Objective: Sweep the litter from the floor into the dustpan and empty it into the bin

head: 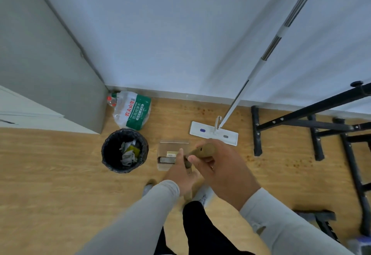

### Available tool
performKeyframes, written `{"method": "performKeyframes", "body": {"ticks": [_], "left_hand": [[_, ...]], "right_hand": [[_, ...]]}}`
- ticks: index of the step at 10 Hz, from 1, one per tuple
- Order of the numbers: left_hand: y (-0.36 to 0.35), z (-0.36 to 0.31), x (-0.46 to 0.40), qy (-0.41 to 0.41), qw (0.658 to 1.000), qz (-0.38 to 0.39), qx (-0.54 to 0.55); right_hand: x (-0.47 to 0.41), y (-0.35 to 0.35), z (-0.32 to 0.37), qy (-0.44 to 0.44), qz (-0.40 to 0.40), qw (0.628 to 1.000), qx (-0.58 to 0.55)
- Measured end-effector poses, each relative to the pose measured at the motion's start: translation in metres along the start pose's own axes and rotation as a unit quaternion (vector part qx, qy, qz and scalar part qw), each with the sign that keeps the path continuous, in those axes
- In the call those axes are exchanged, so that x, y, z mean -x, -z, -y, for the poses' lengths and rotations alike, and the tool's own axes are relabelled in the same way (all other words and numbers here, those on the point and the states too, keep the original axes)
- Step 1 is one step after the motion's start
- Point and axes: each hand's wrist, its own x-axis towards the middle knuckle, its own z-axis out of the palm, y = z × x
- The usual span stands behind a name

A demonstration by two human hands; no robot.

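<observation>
Care with the broom handle [200, 151] matters here: both hands curl round it, right hand [220, 166] uppermost, left hand [181, 178] just below. I'd steer short strokes towards the dustpan [172, 154], on the floor beyond the fingers; the bin [124, 150] stands left of them.

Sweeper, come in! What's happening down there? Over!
Both hands gripping tan handles. Dustpan on floor beside lined bin, litter inside. Flat mop just beyond.

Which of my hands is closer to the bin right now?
Left. The left hand is just right of the bin, by the dustpan; the right hand is farther right, gripping the handle.
</observation>
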Motion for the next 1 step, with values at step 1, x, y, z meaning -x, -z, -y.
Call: {"method": "performKeyframes", "body": {"ticks": [1], "left_hand": [[0.0428, -0.033, 0.0542, -0.021, 0.997, 0.06, -0.031]], "right_hand": [[0.0155, 0.0076, -0.0009, -0.032, 0.025, 0.998, -0.057]]}}
